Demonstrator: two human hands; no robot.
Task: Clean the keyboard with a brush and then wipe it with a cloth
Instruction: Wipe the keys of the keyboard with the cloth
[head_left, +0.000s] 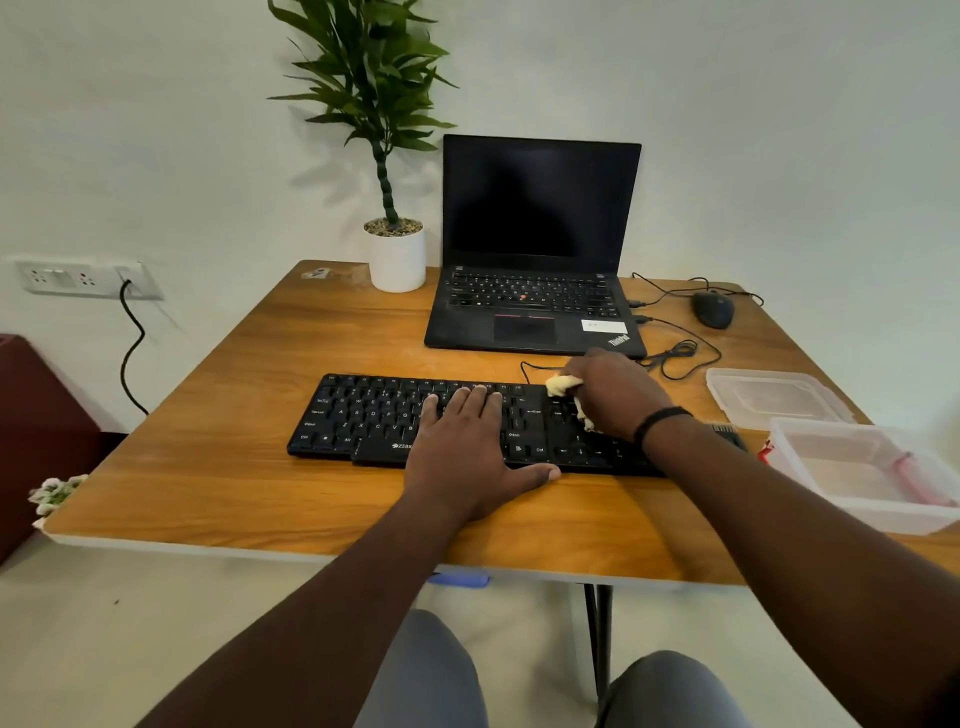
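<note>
A black keyboard (363, 415) lies across the middle of the wooden table (208, 467). My left hand (467, 447) lies flat on its centre keys, fingers straight, thumb by the front edge. My right hand (613, 395) grips a crumpled yellow cloth (563, 385) and presses it on the keyboard's right part, near the top row. A dark brush (727, 434) lies on the table just right of the keyboard, partly hidden by my right forearm.
An open black laptop (535, 249) stands behind the keyboard, with a mouse (714, 309) and cables to its right. A potted plant (395, 254) is at the back. A clear plastic box (862, 467) and its lid (774, 395) sit at the right edge.
</note>
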